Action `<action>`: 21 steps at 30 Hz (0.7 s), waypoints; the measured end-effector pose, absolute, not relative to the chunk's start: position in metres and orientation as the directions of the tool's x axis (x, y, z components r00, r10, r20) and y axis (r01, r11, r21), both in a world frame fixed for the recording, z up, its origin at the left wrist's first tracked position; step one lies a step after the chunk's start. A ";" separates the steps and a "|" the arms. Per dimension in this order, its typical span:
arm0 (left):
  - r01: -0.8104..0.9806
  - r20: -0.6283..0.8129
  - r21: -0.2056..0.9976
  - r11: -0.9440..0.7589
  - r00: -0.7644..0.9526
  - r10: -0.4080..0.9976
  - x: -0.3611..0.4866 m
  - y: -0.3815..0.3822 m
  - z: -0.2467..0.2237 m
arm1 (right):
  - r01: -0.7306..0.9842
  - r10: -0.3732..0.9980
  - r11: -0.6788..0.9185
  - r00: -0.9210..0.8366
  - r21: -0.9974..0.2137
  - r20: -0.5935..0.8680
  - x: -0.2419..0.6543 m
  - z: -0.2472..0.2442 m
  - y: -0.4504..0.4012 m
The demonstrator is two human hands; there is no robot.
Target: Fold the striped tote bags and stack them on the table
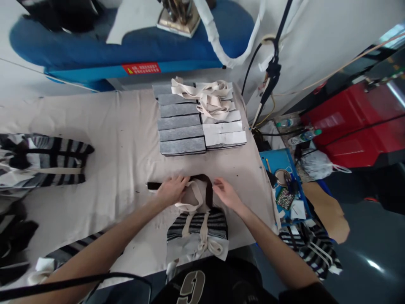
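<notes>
My left hand [172, 190] rests on the table with its fingers closed over a black fabric strip [209, 192]. One end of that strip sticks out to the left of the hand; the rest curves over to the right. Beside these fingers lies a loop of cream cotton tape [198, 195]. My right hand [227, 193] is at the strip's right bend, fingers apart, its tips close to the edge; whether they touch it I cannot tell. Just below the strip, near my body, sits a bundle of striped black and grey fabric pieces [198, 223], tied with cream tape in a bow.
Stacked grey and white pieces [182, 146] lie ahead, with loose cream tapes [215, 101] on top. At left is another striped bundle [60, 162]. An iron [179, 21] stands on the blue ironing board [152, 46]. A blue tray [275, 158] holds small items at right.
</notes>
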State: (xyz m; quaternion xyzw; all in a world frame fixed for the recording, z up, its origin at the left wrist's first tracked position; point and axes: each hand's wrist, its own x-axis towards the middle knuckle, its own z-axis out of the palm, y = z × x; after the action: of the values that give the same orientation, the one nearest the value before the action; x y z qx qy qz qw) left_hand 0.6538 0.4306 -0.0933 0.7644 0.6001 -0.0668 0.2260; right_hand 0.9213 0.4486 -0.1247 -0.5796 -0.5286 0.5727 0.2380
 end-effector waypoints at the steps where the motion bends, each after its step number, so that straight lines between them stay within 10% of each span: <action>1: 0.949 -0.421 0.286 -0.135 0.251 0.872 0.652 0.428 -0.092 | 0.345 0.880 -0.321 -0.237 -0.882 -0.413 0.915 -0.120 0.449; 11: 0.556 0.063 0.828 -0.069 0.029 0.998 0.684 0.464 0.118 | -0.225 0.774 -0.295 -0.626 -0.929 -0.095 0.819 0.011 0.463; 15: 0.028 0.156 0.988 -0.154 -0.087 0.984 0.716 0.476 0.173 | -0.192 0.824 -0.303 -0.544 -0.934 -0.156 0.826 0.053 0.493; 21: -0.342 0.323 0.879 -0.332 -0.084 0.943 0.738 0.514 0.178 | -0.554 0.988 -0.148 -0.114 -0.819 -0.101 0.862 0.097 0.583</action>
State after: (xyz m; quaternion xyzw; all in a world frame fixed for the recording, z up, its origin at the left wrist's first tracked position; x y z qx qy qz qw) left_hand 0.7378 0.5143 0.1782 0.4738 0.3170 0.6643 0.4834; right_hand 0.8619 0.5827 0.0974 -0.3425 -0.3168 0.6757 0.5707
